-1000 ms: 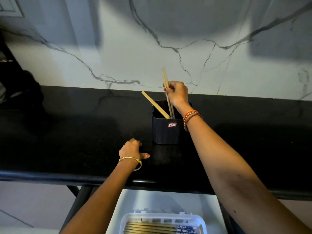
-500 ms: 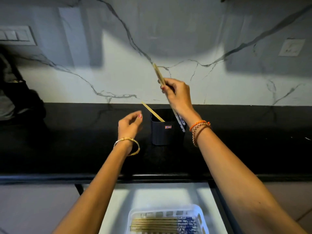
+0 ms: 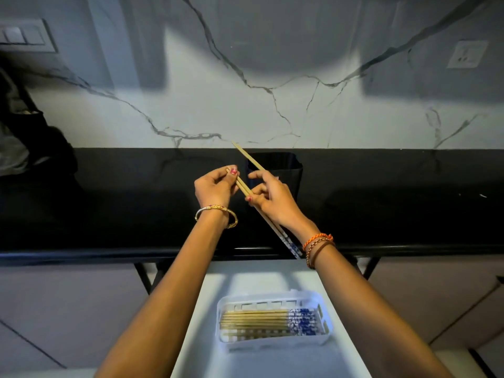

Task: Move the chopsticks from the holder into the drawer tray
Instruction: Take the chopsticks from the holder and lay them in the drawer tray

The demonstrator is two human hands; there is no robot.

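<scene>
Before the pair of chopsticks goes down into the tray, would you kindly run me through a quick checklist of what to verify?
1. Left hand grips the plain ends of the held chopsticks: ok.
2. Right hand holds the same pair mid-length: ok.
3. Pair is out of the black holder: ok.
4. White tray in the open drawer is in view below the hands: ok.
5. Held pair lined up with the chopsticks lying in the tray: not ok, it runs diagonally.
6. Holder emptied: not ok, one chopstick leans out of it.
</scene>
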